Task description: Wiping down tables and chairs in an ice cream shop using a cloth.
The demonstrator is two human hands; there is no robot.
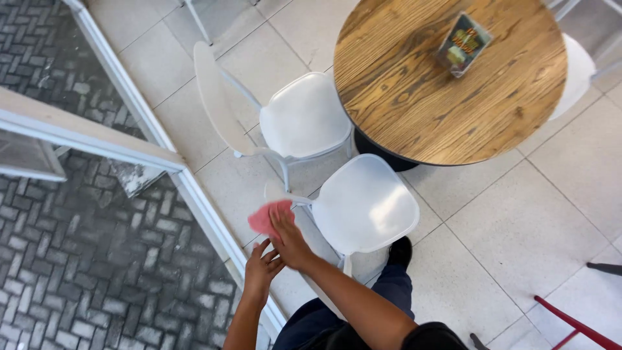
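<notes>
A: While the right hand [289, 238] presses the pink cloth [267, 218] onto the near white chair's [363, 204] backrest, the left hand [261, 267] hangs open beside it.

B: Push hard and that light chair might skid toward the round table [447, 78].

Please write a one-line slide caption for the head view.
Right hand presses a pink cloth on a white plastic chair's backrest; left hand beside it.
</notes>
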